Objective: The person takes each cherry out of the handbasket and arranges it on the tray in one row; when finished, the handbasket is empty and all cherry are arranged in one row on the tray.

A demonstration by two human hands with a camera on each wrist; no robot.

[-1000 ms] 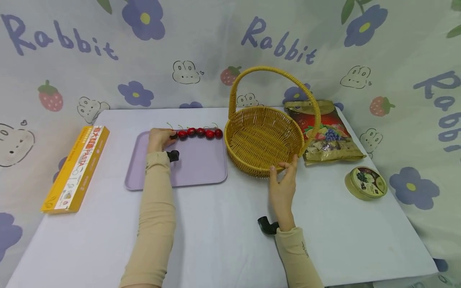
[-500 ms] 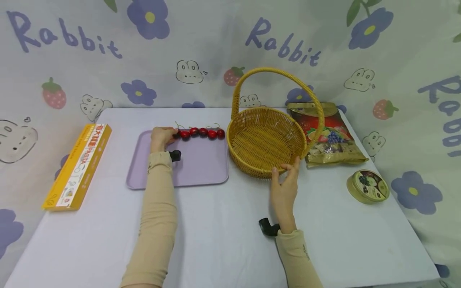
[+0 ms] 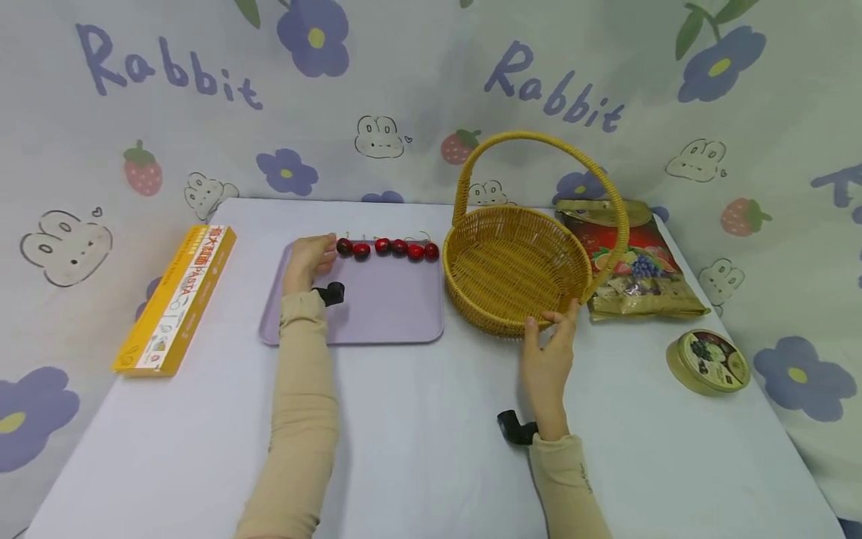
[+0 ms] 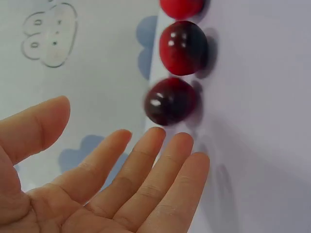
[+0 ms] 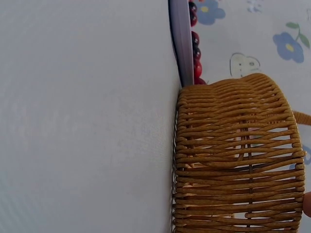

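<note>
Since the earlier head frames, the left hand [image 3: 308, 258] has let go of the row's end: its fingers [image 4: 146, 170] now lie straight and spread, palm up, just short of the darkest cherry [image 4: 170, 101], which sits free on the lavender rectangular tray [image 3: 377, 314] with a small gap opened between it and its red neighbours [image 3: 397, 247]. No contact between fingertips and fruit is visible in the left wrist view, though the nearest fingertip is just beside it. Judgement: the pick has not been secured; the dark cherry still lies at the left end of the row along the tray's far edge, and a fresh pinch would be needed. The right hand [image 3: 548, 359] rests against the near rim of the round woven yellow wicker basket [image 3: 518, 273], thumb and fingers curled lightly on the rim, steadying it; the basket interior appears bare. The basket stands just right of the tray, touching or nearly touching its edge in the right wrist view. Around the work: a long yellow pasta box [image 3: 176, 298] well left of the tray, a red-and-gold snack bag [image 3: 633, 262] behind the basket's right side, and a round gold tin [image 3: 708, 361] near the right table edge. The basket's tall arched handle [image 3: 539, 146] stands across the likely path from tray to basket.
</note>
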